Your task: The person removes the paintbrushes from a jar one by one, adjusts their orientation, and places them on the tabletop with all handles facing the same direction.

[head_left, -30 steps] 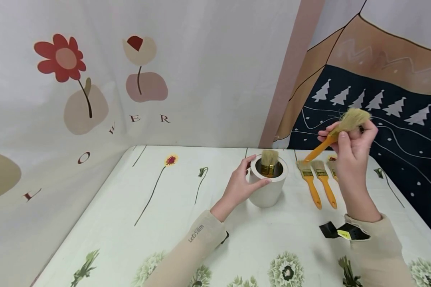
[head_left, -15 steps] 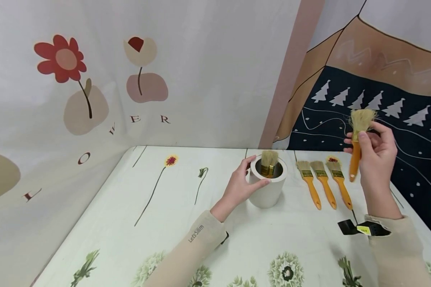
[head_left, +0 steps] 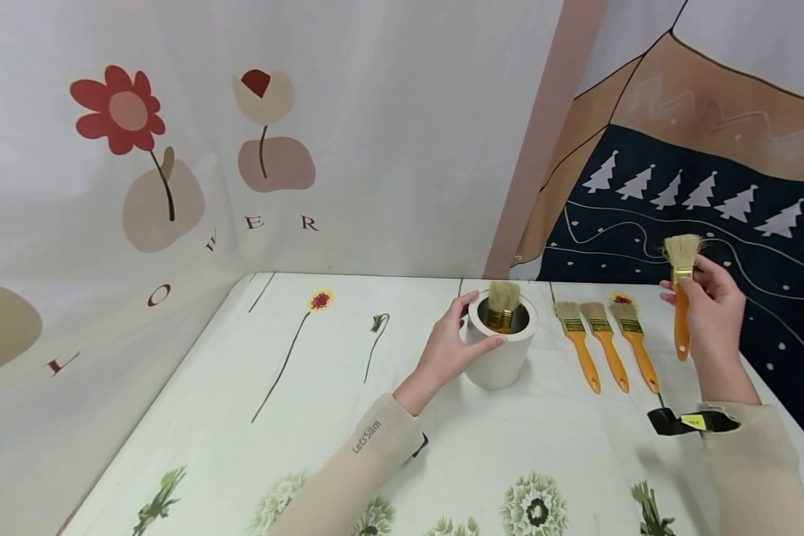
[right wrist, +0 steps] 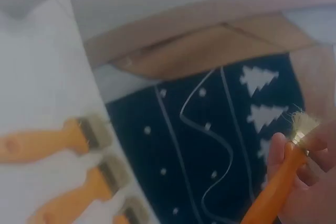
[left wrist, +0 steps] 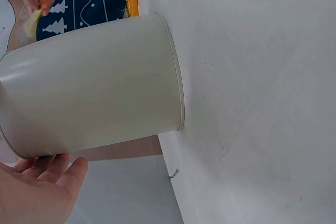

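Observation:
My left hand [head_left: 445,346] grips the white round pot [head_left: 499,365] near its rim, thumb in front and fingers behind. A paintbrush [head_left: 504,298] stands in the pot, bristles up, its handle hidden inside. In the left wrist view the pot's smooth wall [left wrist: 94,87] fills the middle. My right hand [head_left: 720,313] holds another paintbrush [head_left: 681,298] upright above the table, pinched near its metal band with the orange handle down. The right wrist view shows its orange handle [right wrist: 278,187] between thumb and fingers.
Three orange-handled paintbrushes [head_left: 605,346] lie in a row right of the pot, bristles toward the back. The white flower-print cloth [head_left: 208,447] covers the table. A printed curtain [head_left: 409,134] hangs behind, with a dark tree-print panel [head_left: 616,223] at the right.
My right hand has moved right and slightly down with its paintbrush, which has turned from slanted to upright. The third lying brush has come into full view. My left hand stays on the pot.

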### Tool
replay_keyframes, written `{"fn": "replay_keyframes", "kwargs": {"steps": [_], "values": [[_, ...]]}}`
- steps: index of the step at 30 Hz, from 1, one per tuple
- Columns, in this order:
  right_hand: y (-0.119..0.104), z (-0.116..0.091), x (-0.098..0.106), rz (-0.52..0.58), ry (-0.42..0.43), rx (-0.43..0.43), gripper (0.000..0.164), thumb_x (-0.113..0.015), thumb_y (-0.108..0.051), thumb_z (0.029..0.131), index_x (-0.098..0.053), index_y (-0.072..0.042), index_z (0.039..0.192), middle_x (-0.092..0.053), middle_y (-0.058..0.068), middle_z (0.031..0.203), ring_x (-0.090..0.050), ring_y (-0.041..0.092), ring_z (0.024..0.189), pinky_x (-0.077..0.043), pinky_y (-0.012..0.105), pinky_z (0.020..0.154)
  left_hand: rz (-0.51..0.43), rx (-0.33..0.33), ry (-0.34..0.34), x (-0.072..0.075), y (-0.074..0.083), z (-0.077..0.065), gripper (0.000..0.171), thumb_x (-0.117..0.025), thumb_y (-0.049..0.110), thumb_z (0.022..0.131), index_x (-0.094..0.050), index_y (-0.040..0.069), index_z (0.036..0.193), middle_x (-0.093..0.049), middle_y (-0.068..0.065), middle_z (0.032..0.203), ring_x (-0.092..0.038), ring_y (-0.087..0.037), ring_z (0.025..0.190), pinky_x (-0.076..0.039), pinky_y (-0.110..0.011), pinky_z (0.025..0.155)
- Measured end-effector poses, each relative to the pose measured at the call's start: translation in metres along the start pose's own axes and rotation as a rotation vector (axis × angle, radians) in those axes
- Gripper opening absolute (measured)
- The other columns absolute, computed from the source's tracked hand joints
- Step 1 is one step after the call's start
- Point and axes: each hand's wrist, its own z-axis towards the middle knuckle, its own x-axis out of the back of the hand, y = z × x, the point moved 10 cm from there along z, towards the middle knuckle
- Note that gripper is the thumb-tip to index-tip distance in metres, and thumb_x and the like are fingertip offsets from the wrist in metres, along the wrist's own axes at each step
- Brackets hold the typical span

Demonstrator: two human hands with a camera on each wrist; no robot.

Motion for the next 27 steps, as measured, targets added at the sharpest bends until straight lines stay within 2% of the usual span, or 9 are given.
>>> {"fn": "replay_keyframes", "kwargs": {"steps": [2,4,9,12,19,22,27], "values": [[0.009,0.004,0.005,-0.017,0.005,-0.033,0.044,-0.051,-0.011,0.103,-0.05,-0.021,0.146,-0.053,-0.01,0.099,-0.067,-0.008,0.074,-0.054,0.005,0.065,-0.004,-0.002,0.001,0.0,0.0,0.0,0.082,-0.079,0.034,0.085,-0.036,0.015,0.152,-0.046,-0.004,0.154,-0.046,-0.023,0.142,-0.04,-0.044,0.119],[0.02,0.009,0.01,0.017,0.017,-0.065,0.043,-0.054,-0.008,0.101,-0.053,-0.019,0.143,-0.055,-0.009,0.098,-0.068,-0.007,0.071,-0.056,0.008,0.064,-0.007,0.0,0.0,0.0,-0.001,0.0,0.082,-0.079,0.033,0.085,-0.036,0.015,0.152,-0.046,-0.004,0.154,-0.046,-0.023,0.142,-0.04,-0.044,0.119],[0.048,0.02,0.026,0.104,0.071,-0.15,0.028,-0.062,-0.004,0.095,-0.06,-0.02,0.118,-0.062,-0.009,0.091,-0.07,-0.001,0.064,-0.059,0.014,0.06,-0.004,-0.004,0.002,0.0,-0.001,0.0,0.082,-0.079,0.033,0.085,-0.036,0.014,0.152,-0.046,-0.004,0.154,-0.046,-0.023,0.142,-0.04,-0.043,0.119],[0.063,0.024,0.036,0.092,0.108,-0.207,0.024,-0.065,-0.002,0.093,-0.06,-0.021,0.106,-0.064,-0.013,0.086,-0.068,-0.002,0.063,-0.058,0.015,0.057,-0.005,-0.005,0.001,0.0,-0.001,0.0,0.082,-0.079,0.033,0.086,-0.036,0.014,0.152,-0.046,-0.004,0.155,-0.045,-0.023,0.143,-0.04,-0.042,0.119],[0.095,0.03,0.056,-0.073,0.134,-0.329,0.019,-0.064,-0.006,0.095,-0.063,-0.025,0.093,-0.063,-0.022,0.062,-0.063,-0.004,0.053,-0.054,0.01,0.052,-0.008,-0.014,0.0,0.0,0.002,0.0,0.082,-0.079,0.032,0.086,-0.036,0.013,0.152,-0.045,-0.005,0.156,-0.045,-0.024,0.143,-0.04,-0.043,0.119],[0.107,0.03,0.062,-0.124,0.139,-0.361,0.019,-0.065,-0.008,0.094,-0.064,-0.027,0.09,-0.06,-0.022,0.065,-0.061,-0.005,0.055,-0.053,0.009,0.052,-0.01,-0.014,0.001,0.0,0.002,-0.001,0.081,-0.079,0.033,0.086,-0.036,0.013,0.152,-0.045,-0.005,0.155,-0.045,-0.023,0.142,-0.04,-0.042,0.119],[0.121,0.033,0.069,-0.331,0.126,-0.383,0.021,-0.06,-0.016,0.098,-0.06,-0.035,0.089,-0.049,-0.023,0.081,-0.049,-0.005,0.073,-0.046,0.001,0.054,-0.024,-0.009,0.002,0.0,0.001,-0.001,0.081,-0.079,0.032,0.086,-0.037,0.012,0.152,-0.046,-0.006,0.154,-0.045,-0.023,0.142,-0.04,-0.042,0.119]]}}
